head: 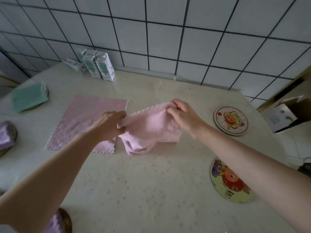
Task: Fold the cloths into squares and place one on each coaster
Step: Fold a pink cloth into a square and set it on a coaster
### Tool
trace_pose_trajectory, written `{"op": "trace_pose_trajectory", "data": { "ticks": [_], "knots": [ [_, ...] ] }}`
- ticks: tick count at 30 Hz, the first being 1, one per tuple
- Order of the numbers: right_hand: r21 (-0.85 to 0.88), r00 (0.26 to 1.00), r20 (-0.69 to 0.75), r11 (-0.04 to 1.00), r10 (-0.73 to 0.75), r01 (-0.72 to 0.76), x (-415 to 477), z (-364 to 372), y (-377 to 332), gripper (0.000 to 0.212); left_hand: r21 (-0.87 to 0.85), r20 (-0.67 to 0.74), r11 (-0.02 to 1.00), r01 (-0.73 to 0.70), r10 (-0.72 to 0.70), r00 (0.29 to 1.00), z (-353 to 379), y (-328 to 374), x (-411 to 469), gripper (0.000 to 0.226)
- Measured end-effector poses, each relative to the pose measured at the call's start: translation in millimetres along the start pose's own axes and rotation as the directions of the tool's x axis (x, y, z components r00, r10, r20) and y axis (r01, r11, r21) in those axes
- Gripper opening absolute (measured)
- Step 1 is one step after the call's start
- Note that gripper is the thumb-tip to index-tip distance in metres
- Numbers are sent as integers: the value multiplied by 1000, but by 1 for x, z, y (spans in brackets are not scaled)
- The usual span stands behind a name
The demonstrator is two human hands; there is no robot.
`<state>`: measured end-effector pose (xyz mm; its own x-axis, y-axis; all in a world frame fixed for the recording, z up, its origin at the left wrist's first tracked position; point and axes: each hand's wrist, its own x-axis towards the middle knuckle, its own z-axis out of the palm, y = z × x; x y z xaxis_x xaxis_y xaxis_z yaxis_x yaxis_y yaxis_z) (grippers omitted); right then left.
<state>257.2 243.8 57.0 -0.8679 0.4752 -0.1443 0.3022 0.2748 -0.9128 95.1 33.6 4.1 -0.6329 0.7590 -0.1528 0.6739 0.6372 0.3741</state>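
Head view, looking down on a pale table [151,190] that stands against a tiled wall [168,39].

Centre: a light pink cloth [151,130] is held up between both hands, with its lower part bunched and resting on the table top. The left hand [111,123] grips the cloth's left end, its fingers curled into the fabric. The right hand [183,115] pinches the scalloped upper edge at the far right corner, thumb and fingers closed on it. The cloth is not folded square and lies on no coaster.

Left of centre: a second pink cloth [84,120] lies spread flat on the table, partly under the left forearm and just beside the held cloth.

Left edge: a folded green cloth [28,96] sits on a round coaster whose rim [47,93] shows behind it. Nearer the viewer, a folded purple cloth [5,135] sits on a dark coaster [15,132]. At the bottom edge a third folded piece, the lilac cloth [53,223], rests on a brown coaster [67,219] (the left arm hides much of it).

Right: two bare printed coasters lie well apart from the hands, the far coaster [230,121] and the near coaster [227,182], the latter partly covered by the right forearm.

Background: a cluster of drink cartons [97,66] stands at the table's far left corner, and a cardboard box [282,115] sits beyond the right edge.
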Motion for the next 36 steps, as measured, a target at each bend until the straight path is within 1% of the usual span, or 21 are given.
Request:
{"op": "trace_pose_trajectory", "data": {
  "ticks": [2,5,6,7,9,10,12,13,14,17,19,23,25,27,30,32,34,36],
  "knots": [
    [-60,998,-44,998,-39,37,-10,-20,-8,17,27,-17,999,-37,38,999,-17,9,-9,24],
    [-123,998,-54,992,-41,34,-17,-51,-14,14,106,-6,993,-43,43,999,-42,25,-19,12],
    [-168,997,-69,985,-44,31,-18,-61,-14,12,109,-30,994,-31,35,999,-49,30,-20,14],
    [-225,993,-103,974,-58,33,-18,-70,-14,11,106,-73,994,-20,27,997,-55,37,-22,19],
    [-273,975,-208,962,-77,18,-15,-88,-13,10,72,-180,997,-1,14,983,-67,53,-23,17],
    [-239,967,-249,971,-59,-2,-15,-97,-13,11,46,-244,999,1,10,970,-72,63,-23,14],
    [-61,958,-288,998,9,-28,-18,-112,-19,10,25,-380,999,-19,27,925,-79,81,-24,13],
    [8,951,-307,1000,18,-16,-19,-119,-20,13,33,-435,999,-35,46,899,-81,90,-26,14],
    [6,944,-331,1000,-4,6,-23,-126,-22,15,50,-478,997,-54,71,875,-81,98,-28,16],
    [-199,914,-372,976,-163,93,-44,-141,-19,13,109,-540,988,-112,153,827,-74,115,-41,8],
    [-277,920,-309,948,-241,155,-67,-147,-7,13,104,-547,987,-122,159,822,-60,122,-54,4],
    [-380,934,-159,892,-321,242,-113,-153,44,9,30,-521,996,-87,90,849,-12,136,-95,14],
    [-402,955,-78,886,-285,231,-131,-154,76,13,-6,-497,998,-62,51,866,23,144,-117,17],
    [-424,977,14,884,-211,197,-150,-153,107,17,-66,-458,998,17,-45,888,61,150,-139,20],
    [-478,987,80,863,-142,162,-175,-152,153,22,-119,-386,983,140,-175,906,116,158,-172,24],
    [-501,984,141,849,-110,167,-191,-153,178,22,-103,-329,981,164,-189,925,149,167,-198,25],
    [-514,975,207,840,-77,175,-209,-155,199,21,-74,-277,986,148,-163,947,177,174,-222,27],
    [-512,967,248,839,-64,187,-226,-158,212,20,-81,-230,984,158,-173,958,196,182,-245,26]
  ]
}}
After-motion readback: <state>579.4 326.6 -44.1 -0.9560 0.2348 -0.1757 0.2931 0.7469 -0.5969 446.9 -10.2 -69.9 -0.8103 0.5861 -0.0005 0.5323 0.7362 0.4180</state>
